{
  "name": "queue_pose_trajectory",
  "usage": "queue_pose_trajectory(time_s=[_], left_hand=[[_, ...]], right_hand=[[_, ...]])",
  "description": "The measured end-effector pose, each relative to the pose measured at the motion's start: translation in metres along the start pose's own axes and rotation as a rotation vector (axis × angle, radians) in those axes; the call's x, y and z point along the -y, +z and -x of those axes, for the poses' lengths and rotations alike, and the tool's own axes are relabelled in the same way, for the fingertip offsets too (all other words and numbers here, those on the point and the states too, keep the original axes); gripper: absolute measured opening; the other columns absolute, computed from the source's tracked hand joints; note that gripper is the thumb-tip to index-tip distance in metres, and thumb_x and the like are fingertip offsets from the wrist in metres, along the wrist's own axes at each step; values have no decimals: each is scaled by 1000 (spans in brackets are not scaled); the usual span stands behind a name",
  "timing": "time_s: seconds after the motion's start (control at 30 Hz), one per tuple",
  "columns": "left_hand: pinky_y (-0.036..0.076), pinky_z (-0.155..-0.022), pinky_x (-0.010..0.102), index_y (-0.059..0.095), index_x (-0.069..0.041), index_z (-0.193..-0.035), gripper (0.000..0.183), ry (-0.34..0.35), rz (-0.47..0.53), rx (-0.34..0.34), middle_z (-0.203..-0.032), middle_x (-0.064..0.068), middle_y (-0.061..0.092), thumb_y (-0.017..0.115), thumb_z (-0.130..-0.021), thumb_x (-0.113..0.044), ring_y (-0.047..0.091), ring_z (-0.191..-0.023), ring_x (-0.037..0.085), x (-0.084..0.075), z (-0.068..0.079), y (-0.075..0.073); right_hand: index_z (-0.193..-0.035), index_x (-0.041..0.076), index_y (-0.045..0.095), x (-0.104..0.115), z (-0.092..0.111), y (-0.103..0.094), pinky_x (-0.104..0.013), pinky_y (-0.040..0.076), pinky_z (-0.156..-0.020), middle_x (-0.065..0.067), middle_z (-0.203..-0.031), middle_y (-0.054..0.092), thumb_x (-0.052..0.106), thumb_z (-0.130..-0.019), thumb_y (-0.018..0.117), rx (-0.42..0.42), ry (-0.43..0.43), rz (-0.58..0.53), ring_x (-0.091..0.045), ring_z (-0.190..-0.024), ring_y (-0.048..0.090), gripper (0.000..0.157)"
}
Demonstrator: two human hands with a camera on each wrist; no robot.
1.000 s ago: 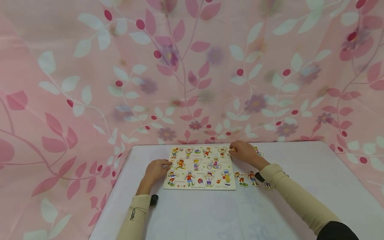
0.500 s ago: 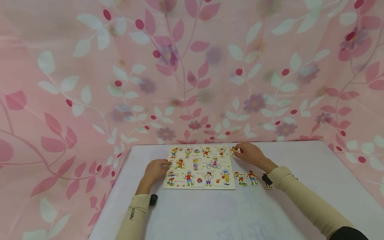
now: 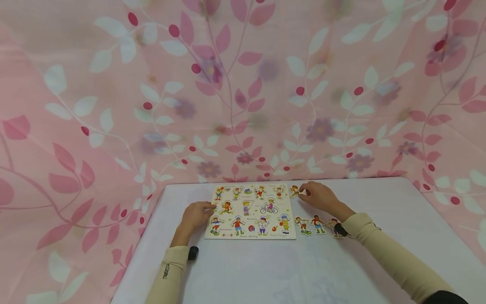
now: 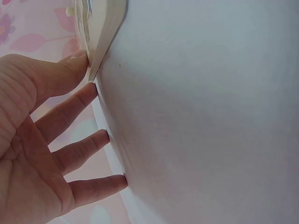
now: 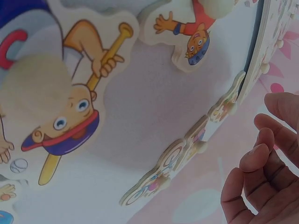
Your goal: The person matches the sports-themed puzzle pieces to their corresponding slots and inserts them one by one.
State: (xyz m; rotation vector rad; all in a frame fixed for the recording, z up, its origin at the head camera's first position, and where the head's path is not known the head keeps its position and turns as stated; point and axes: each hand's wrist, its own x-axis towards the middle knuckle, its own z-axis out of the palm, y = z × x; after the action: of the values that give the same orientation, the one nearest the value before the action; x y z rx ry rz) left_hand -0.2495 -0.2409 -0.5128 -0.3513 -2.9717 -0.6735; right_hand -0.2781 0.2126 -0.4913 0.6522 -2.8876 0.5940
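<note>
A wooden peg puzzle board (image 3: 243, 238) with printed sports children lies on the table. At its left edge is my left hand (image 3: 196, 218); in the left wrist view the thumb and index fingertips (image 4: 91, 88) touch the board's edge, the other fingers spread against the table. My right hand (image 3: 322, 197) hovers at the row right of the board, its fingers loosely bent with nothing visible between them in the right wrist view. Nearest its fingertips lies a runner piece (image 3: 294, 191), close to the board's upper right. A bicycle piece (image 5: 161, 179) in that row is hidden from the head view.
Below the right forearm lies another row: a skateboarder piece (image 3: 303, 226), a roller skater piece (image 3: 318, 224) and a baseball player piece (image 5: 60, 93) with a round knob, partly covered by the wrist camera. A pink floral curtain (image 3: 243, 93) hangs behind the white table (image 3: 243, 274).
My right hand has moved rightward from the board's upper right corner, uncovering the runner piece and covering the bicycle piece. My left hand stays at the board's left edge.
</note>
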Motion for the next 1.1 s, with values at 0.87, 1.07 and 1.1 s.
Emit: queue_pose_trajectory(time_s=[0.87, 1.07, 1.1], left_hand=[[47, -95, 51, 78, -14, -110, 22, -15, 13, 7, -117, 9, 70, 73, -88, -14, 61, -114, 34, 1, 1, 5], [47, -97, 50, 78, -14, -109, 22, -21, 20, -7, -118, 8, 70, 74, -88, -14, 62, -114, 32, 1, 1, 4], [47, -96, 50, 78, -14, -109, 21, -15, 15, -12, -118, 8, 70, 74, -88, -14, 62, -114, 32, 1, 0, 4]], right_hand=[[-101, 5, 71, -14, -31, 19, -30, 37, -53, 0, -70, 54, 18, -90, 71, 115, 120, -58, -16, -59, 47, 17], [-103, 5, 71, -17, -34, 23, -30, 38, -55, 0, -73, 55, 18, -91, 70, 124, 126, -31, -16, -63, 48, 17], [-103, 6, 71, -17, -34, 23, -30, 39, -56, 0, -73, 55, 18, -91, 70, 121, 127, -27, -16, -63, 48, 17]])
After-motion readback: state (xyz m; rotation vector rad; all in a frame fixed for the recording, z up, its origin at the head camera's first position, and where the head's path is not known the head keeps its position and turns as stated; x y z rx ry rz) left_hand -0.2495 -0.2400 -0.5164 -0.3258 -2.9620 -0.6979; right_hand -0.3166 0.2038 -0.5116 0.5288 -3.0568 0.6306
